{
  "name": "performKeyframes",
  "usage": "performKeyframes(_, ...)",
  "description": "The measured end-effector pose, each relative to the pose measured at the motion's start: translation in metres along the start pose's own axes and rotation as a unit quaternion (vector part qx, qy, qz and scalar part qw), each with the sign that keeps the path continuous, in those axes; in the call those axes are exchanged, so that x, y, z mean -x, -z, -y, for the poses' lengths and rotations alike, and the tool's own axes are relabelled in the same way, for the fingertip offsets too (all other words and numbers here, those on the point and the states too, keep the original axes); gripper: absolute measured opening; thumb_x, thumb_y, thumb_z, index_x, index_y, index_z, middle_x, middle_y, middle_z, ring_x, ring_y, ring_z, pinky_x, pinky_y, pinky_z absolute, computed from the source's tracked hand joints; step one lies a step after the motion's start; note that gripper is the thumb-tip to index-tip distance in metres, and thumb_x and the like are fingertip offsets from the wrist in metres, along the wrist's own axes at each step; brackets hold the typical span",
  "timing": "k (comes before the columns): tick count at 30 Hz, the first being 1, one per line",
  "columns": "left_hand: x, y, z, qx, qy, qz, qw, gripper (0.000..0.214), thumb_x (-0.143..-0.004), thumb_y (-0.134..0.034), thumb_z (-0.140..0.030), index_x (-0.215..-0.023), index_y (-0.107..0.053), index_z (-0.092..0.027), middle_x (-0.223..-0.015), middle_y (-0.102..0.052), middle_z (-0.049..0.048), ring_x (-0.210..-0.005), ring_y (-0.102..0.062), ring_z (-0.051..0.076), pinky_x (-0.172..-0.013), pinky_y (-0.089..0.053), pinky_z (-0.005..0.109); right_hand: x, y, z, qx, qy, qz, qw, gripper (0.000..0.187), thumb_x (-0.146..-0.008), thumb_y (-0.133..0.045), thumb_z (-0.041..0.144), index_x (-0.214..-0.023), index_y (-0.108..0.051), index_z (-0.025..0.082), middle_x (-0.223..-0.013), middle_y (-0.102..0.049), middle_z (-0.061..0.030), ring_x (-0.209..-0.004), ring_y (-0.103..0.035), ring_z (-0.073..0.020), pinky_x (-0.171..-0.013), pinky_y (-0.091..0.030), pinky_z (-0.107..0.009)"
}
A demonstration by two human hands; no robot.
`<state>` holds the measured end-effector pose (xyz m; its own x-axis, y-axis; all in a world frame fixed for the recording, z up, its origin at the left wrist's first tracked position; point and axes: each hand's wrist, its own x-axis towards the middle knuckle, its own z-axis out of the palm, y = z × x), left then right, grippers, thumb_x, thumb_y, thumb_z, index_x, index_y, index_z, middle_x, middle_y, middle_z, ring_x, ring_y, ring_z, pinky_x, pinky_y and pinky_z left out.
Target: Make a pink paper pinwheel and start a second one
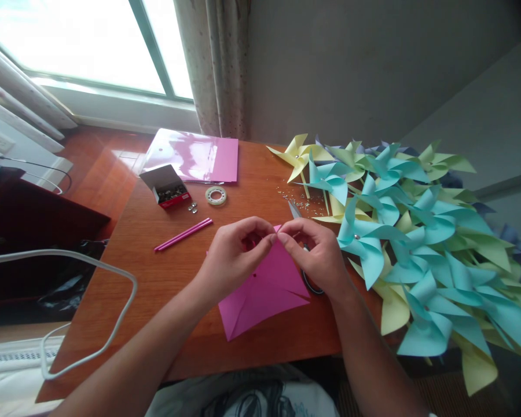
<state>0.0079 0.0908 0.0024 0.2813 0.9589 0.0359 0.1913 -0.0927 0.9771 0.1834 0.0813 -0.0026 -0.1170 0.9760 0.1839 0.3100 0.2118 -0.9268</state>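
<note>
On the brown wooden bench (165,284), near edge: a slit pink paper sheet (264,301) lies under both hands. Left hand (238,252) and right hand (319,252) each have thumb and fingers closed, pinching its far corner; exact grip on the tip is hidden. Step looks like corner prep, parting or shaping the tip; no flap appears curled in yet. My read: next move calls for one steady pinch while the other frees the flap, light force, no crease. Metal-bladed scissors (294,209) lie beside right hand, two thin pink sticks (183,234) left, finished turquoise paper pinwheels (358,237) right.
</note>
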Motion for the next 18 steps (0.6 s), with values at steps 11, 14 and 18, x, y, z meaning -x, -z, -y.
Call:
performKeyframes(11,0.0015,-0.0022,-0.0001,-0.072,-0.032,-0.03,0.996,0.01,-0.086,-0.064,-0.022,-0.08,-0.069,-0.015,-0.065,-0.064,0.0001,-0.059,-0.052,0.01,-0.054,-0.039,0.02,0.0005,-0.0019,0.0,0.043,0.034,-0.008,0.998,0.01,-0.085,-0.06,0.014,-0.084,-0.067,0.021,-0.081,-0.068,0.0001,-0.071,-0.063,-0.0149,-0.067,-0.053,-0.027)
performKeyframes(14,0.0017,-0.0017,0.0008,-0.052,-0.024,-0.03,0.998,0.011,-0.086,-0.063,-0.024,-0.081,-0.067,-0.015,-0.067,-0.064,0.0009,-0.06,-0.054,0.011,-0.054,-0.04,0.021,0.0015,-0.0011,-0.0003,0.013,0.009,-0.006,1.0,0.01,-0.088,-0.06,0.017,-0.088,-0.068,0.022,-0.086,-0.071,-0.0011,-0.075,-0.066,-0.0163,-0.07,-0.055,-0.028)
performKeyframes(18,0.002,-0.0016,0.0027,-0.041,-0.024,-0.025,0.999,0.011,-0.087,-0.063,-0.025,-0.082,-0.066,-0.016,-0.068,-0.064,0.0012,-0.061,-0.055,0.012,-0.054,-0.041,0.02,0.0015,-0.0009,-0.0003,0.002,0.002,0.007,1.0,0.005,-0.089,-0.063,0.022,-0.09,-0.068,0.022,-0.09,-0.072,-0.0034,-0.078,-0.068,-0.0179,-0.07,-0.056,-0.029)
